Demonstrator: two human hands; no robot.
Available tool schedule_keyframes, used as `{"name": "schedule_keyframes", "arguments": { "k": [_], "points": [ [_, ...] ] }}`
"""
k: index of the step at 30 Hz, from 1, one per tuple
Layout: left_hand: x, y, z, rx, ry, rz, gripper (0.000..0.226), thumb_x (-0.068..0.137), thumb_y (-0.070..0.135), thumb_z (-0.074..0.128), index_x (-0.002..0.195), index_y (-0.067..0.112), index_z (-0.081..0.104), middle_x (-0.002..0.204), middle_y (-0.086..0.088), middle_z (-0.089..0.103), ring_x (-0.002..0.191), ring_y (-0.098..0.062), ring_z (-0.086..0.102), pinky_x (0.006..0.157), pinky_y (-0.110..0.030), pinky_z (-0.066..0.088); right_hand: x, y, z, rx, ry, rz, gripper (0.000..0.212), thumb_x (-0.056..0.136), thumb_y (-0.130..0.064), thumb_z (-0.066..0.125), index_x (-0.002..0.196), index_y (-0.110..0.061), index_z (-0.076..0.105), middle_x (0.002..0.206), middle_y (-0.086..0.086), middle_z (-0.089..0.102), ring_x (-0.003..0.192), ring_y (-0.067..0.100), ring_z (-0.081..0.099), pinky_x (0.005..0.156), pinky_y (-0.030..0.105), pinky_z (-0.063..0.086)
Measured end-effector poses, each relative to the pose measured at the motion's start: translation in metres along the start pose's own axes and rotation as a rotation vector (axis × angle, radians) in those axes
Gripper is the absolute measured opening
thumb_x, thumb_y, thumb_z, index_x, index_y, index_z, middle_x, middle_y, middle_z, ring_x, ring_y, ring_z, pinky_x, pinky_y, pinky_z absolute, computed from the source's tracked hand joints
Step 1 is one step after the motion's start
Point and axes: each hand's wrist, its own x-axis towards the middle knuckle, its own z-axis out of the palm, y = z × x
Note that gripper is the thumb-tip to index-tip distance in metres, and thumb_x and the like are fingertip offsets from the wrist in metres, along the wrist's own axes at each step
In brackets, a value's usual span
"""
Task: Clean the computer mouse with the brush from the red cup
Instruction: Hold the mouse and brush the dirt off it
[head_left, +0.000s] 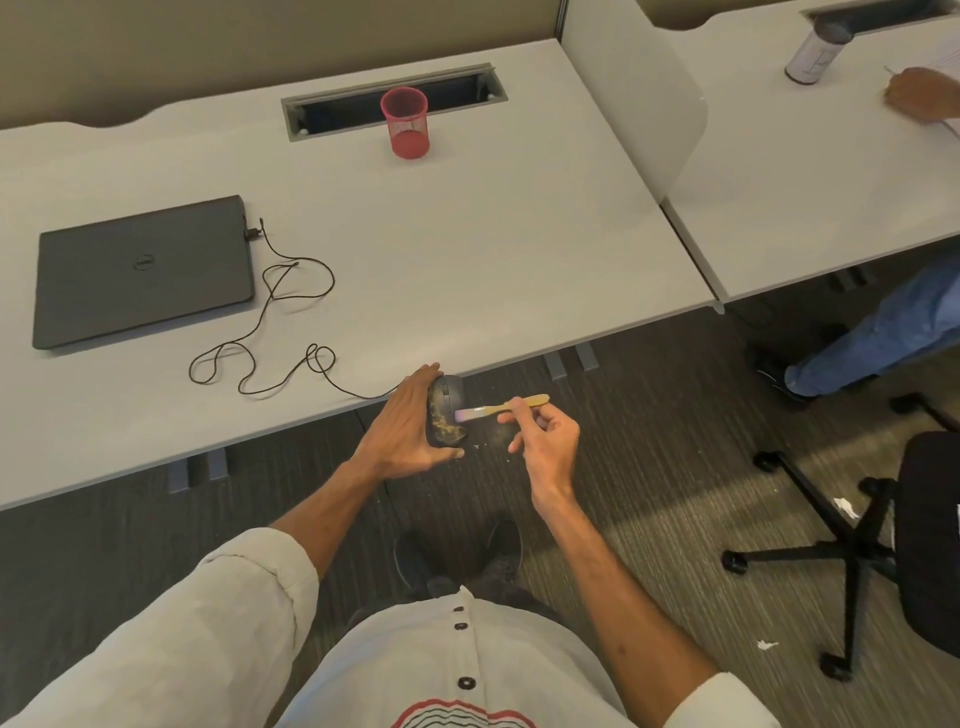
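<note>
So mid-frame, left hand (402, 431) grips the dusty mouse (444, 413) — right hand (545, 436) pinches the brush (501, 406), bristles touching it, just off the counter (467, 249) edge.

Cup (404, 122) stood on desk (467, 234) at 12 o'clock, before the cable slot (395, 101). Laptop (143, 270) lay at 10 o'clock, cable (270, 332) trailing toward mouse (445, 410) off desk's near edge. Office chair (893, 545) at 3 o'clock.

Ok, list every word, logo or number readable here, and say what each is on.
"DELL", round logo on the lid of the closed laptop.
Markings on the white cylinder on the far desk: too blurred to read.
Red and black print on the shirt: a pattern, no letters legible.
</note>
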Motion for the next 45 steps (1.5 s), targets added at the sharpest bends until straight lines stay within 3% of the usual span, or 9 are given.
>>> {"name": "schedule_keyframes", "arguments": {
  "k": [5,13,16,22,31,38,41,45],
  "points": [
    [0.0,0.001,-0.001,-0.007,0.005,-0.012,0.128,0.078,0.053,0.095,0.171,0.014,0.016,0.18,-0.007,0.02,0.165,-0.029,0.028,0.134,-0.056,0.031,-0.006,0.004,0.005,-0.027,-0.032,-0.003,0.013,0.105,-0.026,0.075,0.098,-0.018,0.083,0.086,0.002,0.084,0.055,0.014,0.061,0.052,0.024,0.053],
    [0.001,0.002,-0.001,-0.013,0.01,-0.023,0.131,0.078,0.058,0.094,0.172,0.015,0.014,0.181,-0.006,0.018,0.167,-0.027,0.024,0.137,-0.05,0.026,0.006,0.006,-0.014,-0.074,0.096,-0.01,0.016,0.104,-0.026,0.075,0.09,-0.021,0.082,0.083,0.001,0.082,0.056,0.013,0.06,0.052,0.022,0.053],
    [0.004,0.005,-0.003,-0.026,0.007,-0.029,0.134,0.074,0.066,0.09,0.172,0.013,0.014,0.18,-0.007,0.019,0.166,-0.028,0.025,0.137,-0.05,0.026,0.008,0.004,-0.011,-0.042,0.057,-0.027,0.015,0.104,-0.026,0.075,0.096,-0.015,0.083,0.084,0.0,0.083,0.056,0.008,0.062,0.054,0.019,0.055],
    [0.009,0.012,-0.007,-0.038,0.024,-0.033,0.133,0.07,0.069,0.083,0.171,0.012,0.016,0.179,-0.008,0.022,0.164,-0.028,0.029,0.135,-0.049,0.029,0.002,0.003,0.002,-0.006,-0.046,-0.039,0.014,0.105,-0.026,0.075,0.097,-0.017,0.083,0.086,0.002,0.084,0.057,0.015,0.061,0.051,0.021,0.052],
    [0.011,0.008,-0.007,-0.012,0.035,-0.04,0.131,0.077,0.058,0.094,0.171,0.013,0.015,0.179,-0.008,0.021,0.164,-0.028,0.028,0.135,-0.053,0.03,0.013,0.009,-0.009,-0.094,0.135,-0.001,0.019,0.103,-0.027,0.076,0.09,-0.015,0.083,0.081,0.001,0.081,0.055,0.009,0.06,0.049,0.018,0.049],
    [0.01,0.009,-0.006,0.002,0.034,-0.036,0.128,0.078,0.054,0.095,0.17,0.011,0.017,0.178,-0.008,0.024,0.163,-0.028,0.03,0.135,-0.047,0.029,0.003,0.005,0.001,-0.03,-0.032,-0.068,0.012,0.104,-0.023,0.076,0.098,-0.015,0.083,0.082,0.001,0.083,0.063,0.005,0.067,0.053,0.017,0.053],
    [0.01,0.01,-0.005,0.002,0.038,-0.037,0.129,0.077,0.055,0.095,0.17,0.012,0.017,0.178,-0.008,0.024,0.163,-0.027,0.03,0.135,-0.045,0.029,0.0,0.008,0.001,-0.073,-0.043,-0.071,0.012,0.104,-0.022,0.076,0.097,-0.016,0.083,0.082,0.0,0.083,0.064,0.009,0.068,0.053,0.022,0.055],
    [0.009,0.009,-0.005,0.003,0.032,-0.033,0.131,0.076,0.058,0.094,0.171,0.012,0.016,0.179,-0.007,0.021,0.165,-0.027,0.027,0.136,-0.049,0.028,0.002,0.011,-0.01,-0.203,0.064,-0.068,0.015,0.104,-0.025,0.076,0.097,-0.015,0.084,0.083,0.0,0.082,0.069,0.018,0.072,0.059,0.04,0.063]
  ]
}}
